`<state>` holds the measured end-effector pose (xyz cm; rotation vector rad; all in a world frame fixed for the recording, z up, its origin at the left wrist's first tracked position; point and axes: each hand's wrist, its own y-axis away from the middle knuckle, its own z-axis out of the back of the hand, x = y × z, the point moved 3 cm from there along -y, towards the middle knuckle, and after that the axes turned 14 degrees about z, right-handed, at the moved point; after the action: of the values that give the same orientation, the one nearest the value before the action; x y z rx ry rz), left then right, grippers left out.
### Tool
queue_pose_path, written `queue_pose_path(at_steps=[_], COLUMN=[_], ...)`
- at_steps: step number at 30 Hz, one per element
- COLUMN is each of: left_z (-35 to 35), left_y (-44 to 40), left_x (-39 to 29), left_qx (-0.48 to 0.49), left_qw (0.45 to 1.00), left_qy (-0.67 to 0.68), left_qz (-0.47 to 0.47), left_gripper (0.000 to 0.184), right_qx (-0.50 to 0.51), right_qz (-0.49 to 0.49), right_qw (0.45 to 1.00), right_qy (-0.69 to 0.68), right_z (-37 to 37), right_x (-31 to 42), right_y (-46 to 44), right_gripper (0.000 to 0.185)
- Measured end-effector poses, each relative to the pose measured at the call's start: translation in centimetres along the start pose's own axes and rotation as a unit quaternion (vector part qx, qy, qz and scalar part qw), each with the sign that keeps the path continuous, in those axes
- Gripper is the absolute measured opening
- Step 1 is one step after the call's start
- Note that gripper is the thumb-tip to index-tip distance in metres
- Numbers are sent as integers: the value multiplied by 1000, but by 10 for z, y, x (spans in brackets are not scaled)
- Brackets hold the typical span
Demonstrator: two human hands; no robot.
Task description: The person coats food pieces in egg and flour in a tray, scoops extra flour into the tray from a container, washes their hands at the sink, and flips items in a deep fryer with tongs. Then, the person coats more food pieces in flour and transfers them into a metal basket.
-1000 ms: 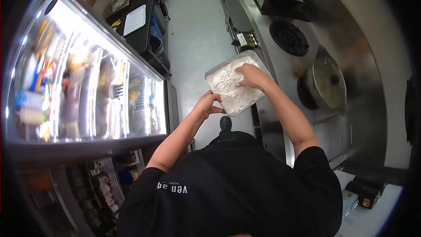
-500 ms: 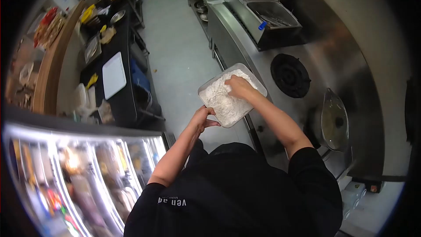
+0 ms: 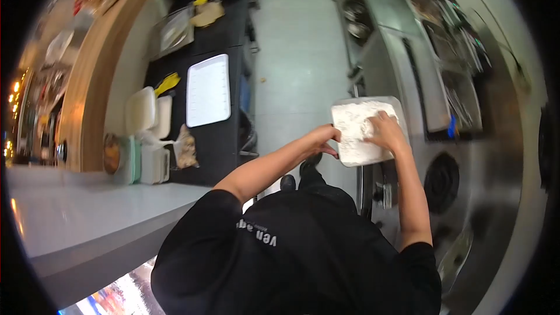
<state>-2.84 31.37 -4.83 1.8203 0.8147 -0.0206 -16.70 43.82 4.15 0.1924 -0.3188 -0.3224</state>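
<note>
A rectangular tub of white flour is held out in front of me, at the edge of the steel counter. My left hand grips its left side, with the thumb at the rim and fingers underneath. Inside it, my right hand reaches into the flour with curled fingers. A whitish lump shows by those fingertips, but I cannot tell whether it is loose flour or a coated piece.
On the left, a white tray lies on a black counter, near a bagged item and yellow cloth. A steel counter with a burner and fryer runs along the right. Grey floor stretches between them.
My view has turned and moved forward, so the left counter appears closer and the lit fridge has mostly left the frame. Both hands stay with the tub, the right one still in the flour.
</note>
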Motion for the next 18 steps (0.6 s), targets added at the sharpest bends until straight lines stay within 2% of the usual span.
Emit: queue_pose_path(at_steps=[1,4,6,7,8,11,13,14,16,17,18], left_z=[11,50,76,93,111,156,188,201,228,237,251], left_y=[-4,-24,-36,-36,-33,-24,-16,-14,-8,-3,-5], left_x=[-13,-36,-54,-66,-80,-107,-124,-130,-142,-148,-151], left_qx=[-11,7,27,-28,-82,-81,-118,-122,-141,-143,-146], left_qw=[1000,998,995,993,986,979,963,959,932,918,908], left_qy=[16,57,91,104,117,174,215,227,301,335,355], left_qz=[-5,-17,-29,-55,-81,-65,-113,-118,-142,-160,-168], left_gripper=[53,56,58,57,56,61,59,59,58,57,57], right_qx=[5,-20,-18,-53,-31,-13,15,22,-20,-11,33], right_qz=[24,-2,22,71,87,186,226,238,287,306,369], right_qw=[1000,1000,998,992,994,981,972,969,957,951,926], right_qy=[3,6,-63,-85,-66,-49,-61,-58,33,40,71], right_z=[1,-8,-24,-31,-22,5,32,28,14,8,-1], right_x=[6,1,-23,-31,-24,5,32,47,78,91,107], right_y=[-23,-78,-151,-183,-214,-299,-345,-369,-419,-441,-461], right_gripper=[49,50,50,50,48,49,50,50,48,48,48])
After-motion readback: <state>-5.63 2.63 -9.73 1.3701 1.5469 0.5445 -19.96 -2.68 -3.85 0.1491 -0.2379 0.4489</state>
